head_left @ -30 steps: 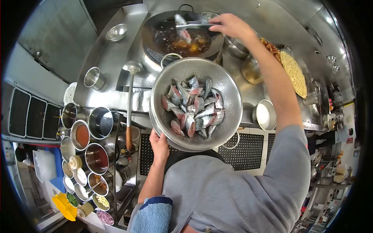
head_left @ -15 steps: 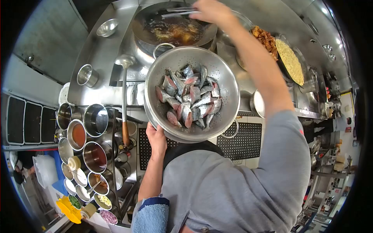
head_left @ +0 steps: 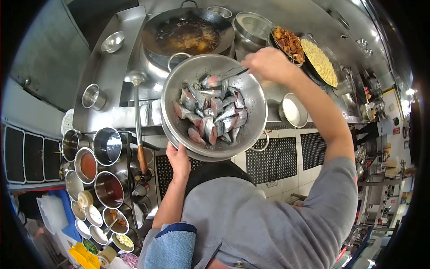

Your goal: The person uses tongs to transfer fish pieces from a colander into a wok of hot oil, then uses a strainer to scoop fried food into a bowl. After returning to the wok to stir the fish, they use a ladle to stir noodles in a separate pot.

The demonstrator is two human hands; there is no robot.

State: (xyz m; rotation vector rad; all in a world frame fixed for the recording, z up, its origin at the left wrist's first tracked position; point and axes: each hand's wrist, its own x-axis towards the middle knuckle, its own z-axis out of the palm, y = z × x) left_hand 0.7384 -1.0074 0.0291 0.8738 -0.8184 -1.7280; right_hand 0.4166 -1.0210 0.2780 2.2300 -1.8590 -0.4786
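Observation:
A steel colander (head_left: 254,117) full of cut fish pieces (head_left: 217,106), silver-skinned with pink flesh, sits in a metal bowl (head_left: 210,158) in front of my body. My left hand (head_left: 178,159) grips the near-left rim, thumb on top and fingers hidden underneath. Metal tongs (head_left: 234,71) are in my closed right hand (head_left: 268,65), over the colander's far right side. Their tips are at one fish piece (head_left: 210,81) on the far side of the heap. Just beyond the colander is a wok (head_left: 154,36) of bubbling dark oil.
A long-handled ladle (head_left: 137,112) lies left of the colander. Steel pots of sauce (head_left: 109,187) and small tubs stand at lower left. Fried brown pieces (head_left: 289,44) and noodles (head_left: 319,62) fill pans at upper right. A bowl with white contents (head_left: 292,111) is on the counter's edge.
My right hand has come back from over the wok to the colander, bringing the tongs down to the fish. My left hand keeps its hold on the rim.

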